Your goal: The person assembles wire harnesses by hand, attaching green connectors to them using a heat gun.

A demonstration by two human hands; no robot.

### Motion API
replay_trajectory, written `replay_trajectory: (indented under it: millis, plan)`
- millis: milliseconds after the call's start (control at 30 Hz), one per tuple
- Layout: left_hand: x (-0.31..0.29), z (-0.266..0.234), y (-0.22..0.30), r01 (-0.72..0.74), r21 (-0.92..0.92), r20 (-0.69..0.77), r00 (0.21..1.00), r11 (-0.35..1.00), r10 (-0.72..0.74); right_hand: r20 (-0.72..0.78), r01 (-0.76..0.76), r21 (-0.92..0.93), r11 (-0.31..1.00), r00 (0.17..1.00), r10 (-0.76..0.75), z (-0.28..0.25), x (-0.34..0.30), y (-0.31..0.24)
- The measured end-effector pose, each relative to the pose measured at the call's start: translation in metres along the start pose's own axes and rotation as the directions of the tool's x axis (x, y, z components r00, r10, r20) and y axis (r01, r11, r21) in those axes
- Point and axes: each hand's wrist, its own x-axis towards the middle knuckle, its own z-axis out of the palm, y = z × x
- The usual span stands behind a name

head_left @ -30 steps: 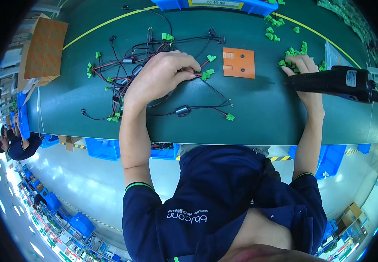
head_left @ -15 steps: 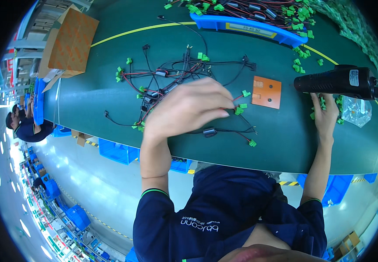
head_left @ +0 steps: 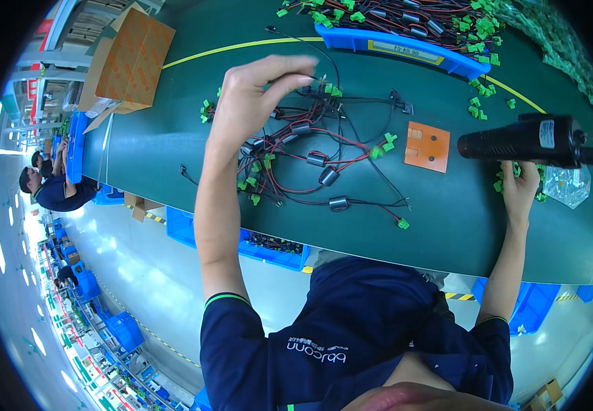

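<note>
My left hand is raised over the far side of a tangle of black and red cables, thumb and fingers brought together in a pinch. Motion smears its fingertips, and what they hold, if anything, cannot be made out. The cables carry dark cylindrical cores and green connectors. At the right, my right hand is closed among loose green connectors. A black cylindrical device covers its fingertips and whatever lies between them. An orange plate with holes lies between my hands.
A blue bin piled with cables stands at the far edge. Green bubble wrap lies far right, a clear plastic bag beside my right hand. An open cardboard box stands left; other people sit beyond it. Blue trays hang below the near edge.
My left hand has moved from above the cables near the orange plate to the far left, its fingers now closer together. The right hand's fingers have drawn together under the black device.
</note>
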Motion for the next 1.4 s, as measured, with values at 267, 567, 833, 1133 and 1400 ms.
replay_trajectory:
  millis: [267,567,833,1133,1400]
  plan:
    - [-0.005,-0.067,-0.016,0.179,0.501,0.048,0.971,0.847,-0.234,-0.001,0.064,-0.066,0.996,0.998,-0.064,0.004,0.004,0.002]
    - [-0.063,-0.078,-0.023,0.106,0.342,0.229,0.954,0.934,-0.192,-0.013,0.061,0.016,0.998,0.998,-0.06,0.006,0.011,-0.029]
    - [-0.099,-0.044,0.024,-0.127,0.347,0.529,0.844,0.929,-0.083,0.005,0.131,0.05,0.99,0.991,-0.132,0.006,0.01,-0.019]
    - [-0.112,-0.051,0.007,0.13,0.045,0.4,0.906,0.991,-0.137,0.003,-0.037,0.005,0.999,0.999,0.037,0.003,0.008,-0.033]
    - [-0.095,-0.091,0.011,0.157,-0.09,-0.403,0.897,0.984,-0.18,0.011,-0.029,-0.005,1.0,1.0,0.029,0.002,0.008,-0.034]
